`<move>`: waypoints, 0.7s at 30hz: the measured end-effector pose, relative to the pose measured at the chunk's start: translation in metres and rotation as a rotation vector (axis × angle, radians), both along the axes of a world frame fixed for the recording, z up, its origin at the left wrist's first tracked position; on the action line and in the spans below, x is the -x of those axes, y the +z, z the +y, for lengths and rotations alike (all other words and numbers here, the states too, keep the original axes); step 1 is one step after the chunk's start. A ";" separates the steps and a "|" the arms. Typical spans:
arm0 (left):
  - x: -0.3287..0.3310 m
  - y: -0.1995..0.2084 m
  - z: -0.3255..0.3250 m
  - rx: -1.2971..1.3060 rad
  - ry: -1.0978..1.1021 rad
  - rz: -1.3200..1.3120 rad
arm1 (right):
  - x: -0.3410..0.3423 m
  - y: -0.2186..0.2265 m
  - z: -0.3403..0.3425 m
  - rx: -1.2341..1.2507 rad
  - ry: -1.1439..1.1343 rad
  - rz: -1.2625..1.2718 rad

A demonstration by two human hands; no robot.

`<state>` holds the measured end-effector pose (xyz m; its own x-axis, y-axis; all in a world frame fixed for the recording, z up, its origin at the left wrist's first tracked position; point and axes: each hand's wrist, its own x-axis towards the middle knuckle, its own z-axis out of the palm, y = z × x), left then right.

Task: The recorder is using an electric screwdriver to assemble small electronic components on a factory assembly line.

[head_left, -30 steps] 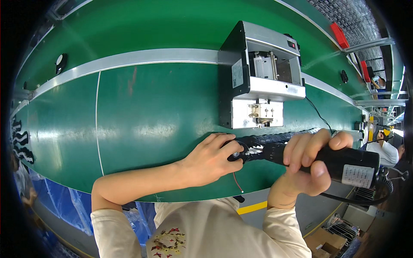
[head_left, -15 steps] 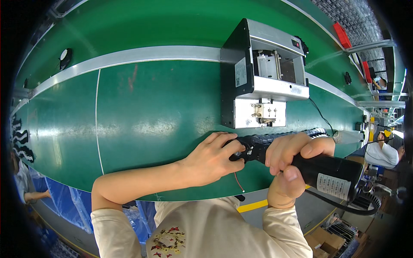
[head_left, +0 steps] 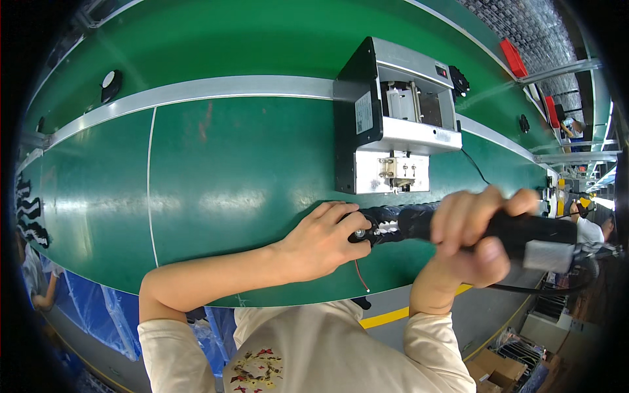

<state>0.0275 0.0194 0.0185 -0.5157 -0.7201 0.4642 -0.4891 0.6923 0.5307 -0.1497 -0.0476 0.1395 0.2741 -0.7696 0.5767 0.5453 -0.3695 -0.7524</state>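
My left hand [head_left: 318,242] rests on the bench, with its fingers closed around a small black part [head_left: 368,230]. Out of that part a thin red and black wire [head_left: 362,278] trails toward the bench's near edge. To its right, my right hand [head_left: 468,229], smeared by motion, is wrapped around a black power screwdriver [head_left: 547,237] held nearly level. The screwdriver's nose points left at the black part, and a bright metal piece shows between them. I cannot tell whether the tip touches it. Behind lies a row of dark parts [head_left: 393,213], mostly hidden.
A black and silver machine [head_left: 419,136] stands just beyond my hands, its cable running right. On the far green surface sits a round black and white item [head_left: 111,85]. Red bins [head_left: 513,57] are at the far right. Cardboard boxes [head_left: 501,368] stand below the bench.
My right hand and the screwdriver have shifted right and away from the black part in my left hand. My left hand has stayed nearly still.
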 end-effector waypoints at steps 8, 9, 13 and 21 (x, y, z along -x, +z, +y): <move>-0.001 0.001 0.001 -0.002 -0.014 -0.016 | -0.009 0.019 -0.032 0.024 -0.215 0.070; -0.001 0.001 0.001 -0.005 -0.017 -0.016 | -0.009 0.016 -0.033 0.022 -0.202 0.072; -0.001 0.001 0.002 -0.011 -0.003 0.013 | -0.018 0.015 -0.031 -0.003 -0.202 0.119; -0.003 0.003 0.004 -0.015 -0.010 0.003 | -0.019 0.018 -0.018 0.096 -0.195 0.136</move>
